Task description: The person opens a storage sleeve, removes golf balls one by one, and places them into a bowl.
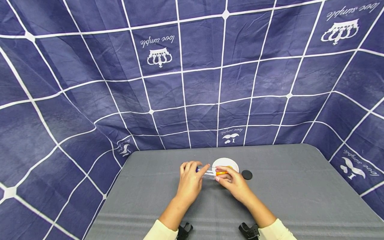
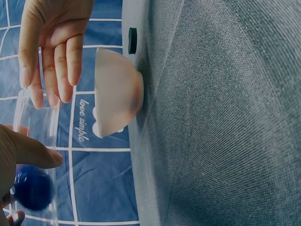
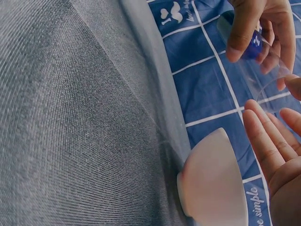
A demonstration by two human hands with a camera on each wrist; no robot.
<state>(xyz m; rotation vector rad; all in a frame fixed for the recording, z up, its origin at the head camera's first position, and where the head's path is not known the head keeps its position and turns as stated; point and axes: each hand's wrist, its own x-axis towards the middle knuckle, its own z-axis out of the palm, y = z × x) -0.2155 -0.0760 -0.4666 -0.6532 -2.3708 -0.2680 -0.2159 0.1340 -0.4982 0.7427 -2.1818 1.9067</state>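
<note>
My left hand (image 1: 189,180) grips a clear plastic cylinder (image 1: 207,174), held sideways above the table with its open mouth toward the right. Inside it, near the left end, sits a dark blue ball (image 2: 34,188). At the mouth is my right hand (image 1: 235,186), thumb and fingertips right at the rim, the other fingers loosely straight. A white bowl (image 2: 115,94) stands just beyond the hands. Yellow and orange pieces (image 1: 222,173) show between my right fingers in the head view, overlapping the bowl; the fingers hide most of them.
A flat black round lid (image 1: 247,174) lies on the grey cloth-covered table (image 1: 285,193), right of the bowl. Blue patterned cloth (image 1: 204,86) hangs behind the table and along both sides.
</note>
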